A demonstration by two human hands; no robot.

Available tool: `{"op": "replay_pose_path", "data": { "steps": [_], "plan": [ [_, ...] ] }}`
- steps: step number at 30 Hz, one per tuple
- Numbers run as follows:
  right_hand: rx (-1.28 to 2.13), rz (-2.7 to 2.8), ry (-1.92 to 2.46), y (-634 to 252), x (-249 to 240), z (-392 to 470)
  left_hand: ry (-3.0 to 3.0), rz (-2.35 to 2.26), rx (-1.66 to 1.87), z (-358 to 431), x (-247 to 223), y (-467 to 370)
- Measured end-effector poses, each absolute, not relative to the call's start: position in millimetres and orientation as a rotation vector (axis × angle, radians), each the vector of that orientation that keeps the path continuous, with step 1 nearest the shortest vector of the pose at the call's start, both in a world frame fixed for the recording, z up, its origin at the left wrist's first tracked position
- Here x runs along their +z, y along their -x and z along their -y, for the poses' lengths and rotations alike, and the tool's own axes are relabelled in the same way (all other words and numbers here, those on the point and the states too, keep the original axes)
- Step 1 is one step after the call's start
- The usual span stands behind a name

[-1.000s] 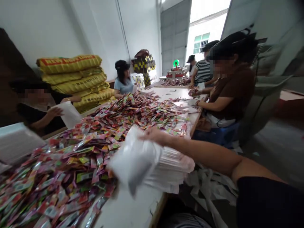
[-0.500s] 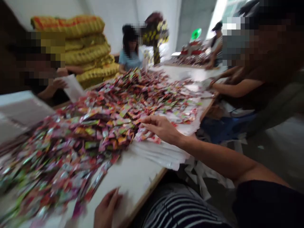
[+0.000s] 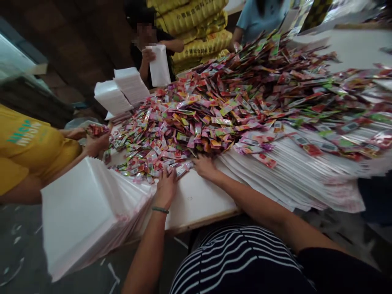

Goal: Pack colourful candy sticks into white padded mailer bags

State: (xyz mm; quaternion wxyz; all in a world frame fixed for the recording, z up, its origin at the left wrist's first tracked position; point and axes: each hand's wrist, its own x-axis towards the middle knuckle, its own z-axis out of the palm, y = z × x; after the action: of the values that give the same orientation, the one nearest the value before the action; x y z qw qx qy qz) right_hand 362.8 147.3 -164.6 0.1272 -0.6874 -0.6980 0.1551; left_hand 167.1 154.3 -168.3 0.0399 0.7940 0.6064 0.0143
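A large heap of small, shiny, colourful sachets (image 3: 196,126) covers the table (image 3: 196,200). At the near edge of the heap, my left hand (image 3: 167,188), with a dark bracelet on its wrist, rests its outstretched fingers against a few loose sachets. My right hand (image 3: 206,166) lies just to the right, palm down. Its fingers are apart and their tips touch the heap's lower edge, partly hidden. Nothing is visibly held in either hand. Right of my right hand, fanned white paper bags (image 3: 275,175) lie partly under the sachets.
A tall stack of white bags (image 3: 79,208) stands at the left table edge, with more white stacks (image 3: 122,92) farther back. A person in a yellow shirt (image 3: 33,151) holds sachets. Opposite, another person holds a white bag (image 3: 159,65) before yellow sacks (image 3: 199,20).
My view has swung left. My right hand has come down from above the heap to its near edge, and my left hand has moved forward onto the sachets.
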Motion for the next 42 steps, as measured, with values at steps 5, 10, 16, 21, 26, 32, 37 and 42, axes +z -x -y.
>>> {"op": "replay_pose_path", "data": {
  "steps": [5,10,16,21,26,32,37,42],
  "plan": [
    [0.442,2.200,1.948,-375,-179,-126,-2.530,-1.458,0.103,-113,-180,-159],
    [0.540,2.086,1.786,-394,-189,-107,-2.400,-1.273,0.288,-76,-171,-147],
    [0.503,2.039,1.658,-395,-198,-103,-2.300,-1.608,0.077,-65,-154,-122],
    [0.486,1.861,1.617,-399,-191,-102,-2.264,-1.636,0.306,-70,-147,-133],
    [0.454,2.121,1.622,-405,-188,-96,-2.416,-1.384,0.141,-73,-154,-172],
    [0.265,2.466,1.622,-392,-183,-99,-2.533,-1.168,-0.047,-64,-159,-201],
    [0.307,2.549,1.480,-379,-174,-83,-2.653,-1.165,0.147,-49,-157,-187],
    [0.290,2.410,1.684,-396,-174,-77,-2.618,-1.097,0.098,-63,-162,-183]
  ]
}}
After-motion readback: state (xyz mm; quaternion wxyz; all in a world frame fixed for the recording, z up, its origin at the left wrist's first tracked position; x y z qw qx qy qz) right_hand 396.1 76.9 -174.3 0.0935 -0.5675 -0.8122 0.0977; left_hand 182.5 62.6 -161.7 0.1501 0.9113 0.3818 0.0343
